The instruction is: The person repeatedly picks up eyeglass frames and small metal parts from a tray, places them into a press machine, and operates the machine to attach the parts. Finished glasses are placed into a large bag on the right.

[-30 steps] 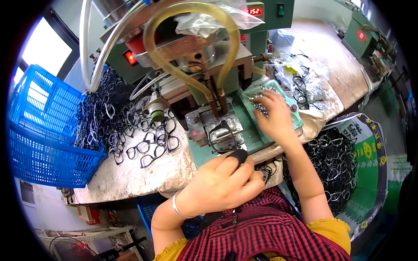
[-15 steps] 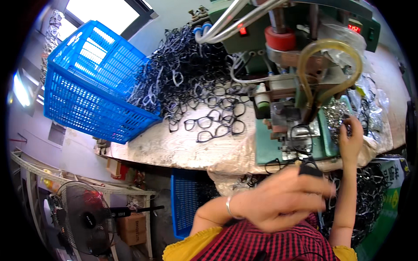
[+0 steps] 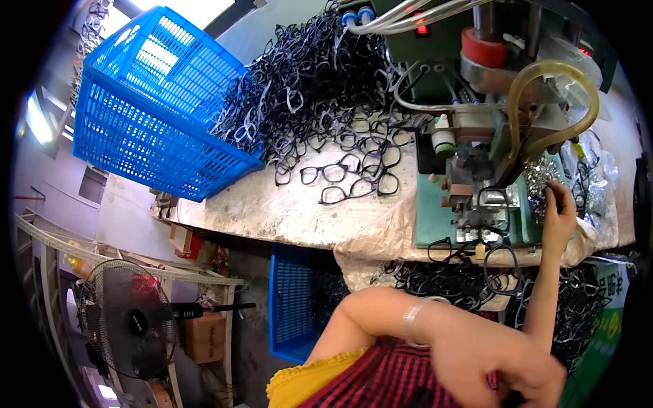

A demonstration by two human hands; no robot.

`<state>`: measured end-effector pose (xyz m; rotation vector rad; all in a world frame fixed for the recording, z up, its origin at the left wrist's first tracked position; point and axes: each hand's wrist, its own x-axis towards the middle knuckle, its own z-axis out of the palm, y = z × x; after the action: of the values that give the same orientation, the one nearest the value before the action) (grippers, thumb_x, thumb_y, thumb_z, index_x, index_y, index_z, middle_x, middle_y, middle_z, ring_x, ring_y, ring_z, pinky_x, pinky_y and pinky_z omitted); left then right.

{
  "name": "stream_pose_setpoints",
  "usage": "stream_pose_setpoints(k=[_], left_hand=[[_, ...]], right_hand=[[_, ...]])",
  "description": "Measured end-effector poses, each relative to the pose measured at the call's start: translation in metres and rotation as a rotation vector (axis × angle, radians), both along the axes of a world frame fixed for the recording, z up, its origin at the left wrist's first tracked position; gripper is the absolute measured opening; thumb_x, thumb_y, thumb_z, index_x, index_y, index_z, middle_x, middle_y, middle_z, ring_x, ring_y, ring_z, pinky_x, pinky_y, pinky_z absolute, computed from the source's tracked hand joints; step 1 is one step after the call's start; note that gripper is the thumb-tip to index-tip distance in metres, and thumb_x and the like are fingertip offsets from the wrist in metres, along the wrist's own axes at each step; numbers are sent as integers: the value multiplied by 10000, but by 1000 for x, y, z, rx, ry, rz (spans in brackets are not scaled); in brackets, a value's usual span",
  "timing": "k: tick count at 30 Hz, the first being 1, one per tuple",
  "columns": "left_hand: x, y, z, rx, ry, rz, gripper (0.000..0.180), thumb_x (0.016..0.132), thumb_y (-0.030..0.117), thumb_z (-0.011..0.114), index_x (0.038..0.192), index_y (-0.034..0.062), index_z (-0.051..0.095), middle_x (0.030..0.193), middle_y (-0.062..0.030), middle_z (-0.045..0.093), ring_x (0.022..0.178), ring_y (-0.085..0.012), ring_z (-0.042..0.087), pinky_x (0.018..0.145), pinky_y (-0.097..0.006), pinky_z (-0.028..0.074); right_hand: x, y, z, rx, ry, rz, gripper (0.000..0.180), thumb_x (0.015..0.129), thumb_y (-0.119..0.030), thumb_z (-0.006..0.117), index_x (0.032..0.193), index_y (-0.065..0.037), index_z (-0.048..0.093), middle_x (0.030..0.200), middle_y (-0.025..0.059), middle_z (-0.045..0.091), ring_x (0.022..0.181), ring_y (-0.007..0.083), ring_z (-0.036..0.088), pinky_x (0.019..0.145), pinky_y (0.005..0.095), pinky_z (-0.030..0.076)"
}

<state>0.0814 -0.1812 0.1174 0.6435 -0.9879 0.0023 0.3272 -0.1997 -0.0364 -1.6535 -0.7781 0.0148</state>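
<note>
Low in front of me, my left hand (image 3: pixel 493 360) is bent over and slightly blurred; its fingertips are largely hidden, and whether it holds anything is unclear. My right hand (image 3: pixel 559 216) reaches into a tray of small shiny metal parts (image 3: pixel 542 170), thumb and finger pinched together; what lies between them is too small to make out. A black eyeglass frame (image 3: pixel 504 246) sits at the front of the green bench machine (image 3: pixel 435 228), one rim against its metal fixture (image 3: pixel 473 214) and the other hanging over the front edge. More dark frames lie at that edge.
A large pile of black eyeglass frames (image 3: pixel 320 75) spills from a tilted blue basket (image 3: pixel 156 129). Loose frames (image 3: pixel 360 185) lie on the pale table. A hose loop (image 3: pixel 590 88) hangs before the machine. Below stand another blue basket (image 3: pixel 289 306) and a fan (image 3: pixel 132 323).
My left hand has dropped from the machine's front toward my lap, uncovering the eyeglass frame there. My right hand stays at the metal parts. The whole view has shifted a little.
</note>
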Motion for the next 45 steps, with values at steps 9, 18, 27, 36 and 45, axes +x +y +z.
stream_pose_setpoints(k=[9, 18, 27, 36, 45], left_hand=[[-162, 173, -89, 1749, 1070, 2406, 243, 785, 20, 717, 1024, 43, 678, 1008, -133, 665, 950, -317, 628, 841, -401, 501], [-200, 205, -125, 1569, 941, 2147, 203, 696, -2, 737, 834, 30, 592, 1246, -180, 622, 1104, -362, 564, 939, -417, 455], [-106, 158, -80, 112, 461, 2031, 278, 1079, 267, 445, 904, 51, 446, 879, -199, 699, 825, -290, 709, 787, -385, 594], [-20, 104, 38, 903, 13, 2241, 209, 1038, 73, 455, 846, -6, 483, 812, -199, 712, 723, -247, 695, 720, -323, 577], [8, 65, -9, 1522, -587, 1764, 396, 744, 302, 829, 774, 104, 487, 980, -75, 715, 851, -215, 697, 620, -288, 538]], right_hand=[[-10, -80, 13, -82, -125, -215, 152, 846, 12, 699, 998, 11, 712, 994, 81, 708, 947, 201, 651, 885, 307, 479], [-58, 23, 95, 177, -233, 327, 184, 765, -19, 721, 948, -26, 706, 935, 92, 710, 901, 217, 680, 829, 328, 511], [-93, 35, 85, 341, 286, 372, 434, 809, 20, 702, 1218, 43, 559, 1046, 72, 665, 914, 125, 641, 847, 264, 502], [-115, 23, 119, 349, 404, 475, 490, 845, 0, 660, 1301, 46, 484, 1096, 112, 684, 1001, 165, 662, 939, 292, 468], [-16, 1, 50, -549, -533, -21, 287, 788, -177, 733, 1048, -61, 701, 1305, 213, 580, 1317, 394, 466, 1068, 474, 418]])
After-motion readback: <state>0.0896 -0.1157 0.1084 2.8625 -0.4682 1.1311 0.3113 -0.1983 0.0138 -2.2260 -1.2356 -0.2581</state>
